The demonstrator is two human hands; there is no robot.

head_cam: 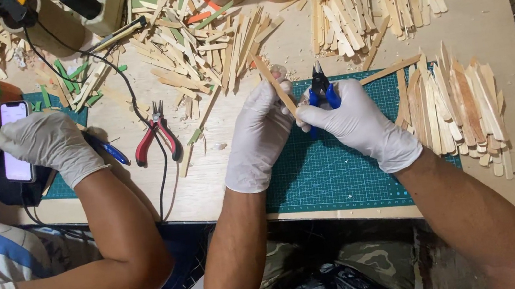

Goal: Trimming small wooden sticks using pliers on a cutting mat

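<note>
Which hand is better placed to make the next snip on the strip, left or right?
Right. The right hand already grips the blue-handled cutters beside the bamboo strip; the left hand only holds the strip.

Bright even light, soft shadows, sharp

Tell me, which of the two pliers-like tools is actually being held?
The blue-handled cutters, in the right hand over the green mat. The red-handled pliers lie untouched on the table.

**Layout of the workbench**

The cutting mat [341,173] lies on the table [506,19]. Right of the mat is a pile of sticks [458,108]. Left of it lie pliers [157,138]. Behind the mat are more stick heaps [205,45].
</note>
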